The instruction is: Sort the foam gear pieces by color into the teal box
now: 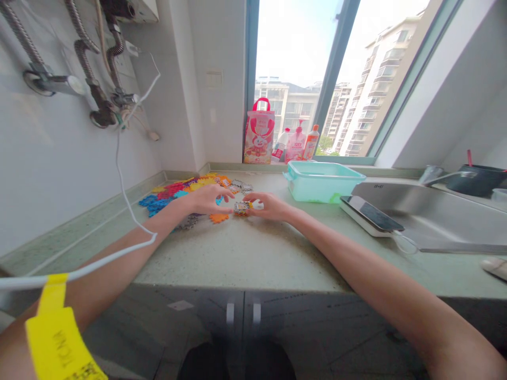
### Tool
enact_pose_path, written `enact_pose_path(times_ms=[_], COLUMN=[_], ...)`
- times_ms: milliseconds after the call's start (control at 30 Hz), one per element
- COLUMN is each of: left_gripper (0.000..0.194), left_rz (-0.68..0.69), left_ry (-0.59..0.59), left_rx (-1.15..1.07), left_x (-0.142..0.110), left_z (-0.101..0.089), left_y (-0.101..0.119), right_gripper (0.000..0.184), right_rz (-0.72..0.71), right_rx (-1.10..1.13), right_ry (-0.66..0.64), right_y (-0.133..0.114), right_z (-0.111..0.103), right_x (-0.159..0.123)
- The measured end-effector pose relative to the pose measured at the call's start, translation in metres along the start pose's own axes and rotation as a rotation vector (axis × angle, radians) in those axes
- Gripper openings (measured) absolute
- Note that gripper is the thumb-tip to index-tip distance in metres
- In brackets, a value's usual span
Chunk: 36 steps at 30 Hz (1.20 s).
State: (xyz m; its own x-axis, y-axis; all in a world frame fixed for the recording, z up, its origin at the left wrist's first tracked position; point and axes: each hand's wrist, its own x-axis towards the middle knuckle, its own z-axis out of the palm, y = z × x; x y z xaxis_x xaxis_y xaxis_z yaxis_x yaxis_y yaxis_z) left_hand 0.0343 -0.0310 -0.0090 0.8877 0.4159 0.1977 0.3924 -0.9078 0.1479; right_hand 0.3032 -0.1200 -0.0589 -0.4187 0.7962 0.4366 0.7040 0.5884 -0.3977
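My right hand [271,206] has its fingers curled around the near side of a small stack of toothed plastic pieces [241,208], grey on top with a printed label. Something white and yellow shows at its fingertips, too small to name. My left hand [209,199] is just left of that stack, thumb and fingers apart in a C shape; whether the thumb touches the stack I cannot tell. Under and behind the left hand spreads a pile of gear-shaped pieces [170,191] in blue, red, yellow, purple and grey. An orange gear piece [219,218] lies between the hands.
A mint-green plastic tub [325,184] stands at the back right. Beside the steel sink [443,216] a phone [370,212] lies on a white box. Bottles [296,145] and a pink bag [259,137] line the windowsill. A white cable [119,253] hangs across my left forearm.
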Motion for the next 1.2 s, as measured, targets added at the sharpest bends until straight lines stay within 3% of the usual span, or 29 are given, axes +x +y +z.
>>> enact_pose_path(times_ms=[100, 200, 400, 533, 667, 900, 1067, 1133, 1200], left_gripper=[0.063, 0.055, 0.044, 0.047, 0.051, 0.038, 0.024, 0.027, 0.034], left_rz=[0.014, 0.011, 0.026, 0.021, 0.023, -0.146, -0.378, -0.374, -0.249], left_ry=[0.090, 0.084, 0.057, 0.050, 0.066, 0.240, 0.228, 0.214, 0.209], left_rx=[0.049, 0.110, 0.079, 0.058, 0.080, 0.254, 0.280, 0.252, 0.168], left_x=[0.007, 0.012, 0.013, 0.014, 0.010, -0.016, -0.032, -0.035, -0.038], left_z=[0.013, 0.022, 0.029, 0.027, 0.009, -0.028, -0.040, -0.042, -0.044], left_y=[0.004, 0.005, -0.002, 0.005, 0.003, -0.056, -0.097, -0.105, -0.107], right_gripper=[0.048, 0.058, 0.059, 0.057, 0.044, 0.039, 0.040, 0.041, 0.042], right_rz=[0.006, 0.051, 0.110, 0.034, -0.003, 0.072, 0.083, 0.088, 0.094], right_rx=[-0.005, -0.030, -0.077, -0.042, -0.037, -0.066, -0.068, -0.061, -0.057], right_ry=[-0.013, -0.033, -0.050, -0.041, -0.068, -0.057, -0.047, -0.052, -0.049], right_y=[0.002, 0.003, 0.001, 0.000, -0.003, -0.001, 0.003, 0.004, 0.005], right_z=[0.001, 0.002, 0.002, 0.004, 0.003, -0.001, -0.002, -0.003, -0.002], right_x=[0.000, -0.001, -0.001, 0.000, 0.002, 0.002, 0.000, 0.000, 0.000])
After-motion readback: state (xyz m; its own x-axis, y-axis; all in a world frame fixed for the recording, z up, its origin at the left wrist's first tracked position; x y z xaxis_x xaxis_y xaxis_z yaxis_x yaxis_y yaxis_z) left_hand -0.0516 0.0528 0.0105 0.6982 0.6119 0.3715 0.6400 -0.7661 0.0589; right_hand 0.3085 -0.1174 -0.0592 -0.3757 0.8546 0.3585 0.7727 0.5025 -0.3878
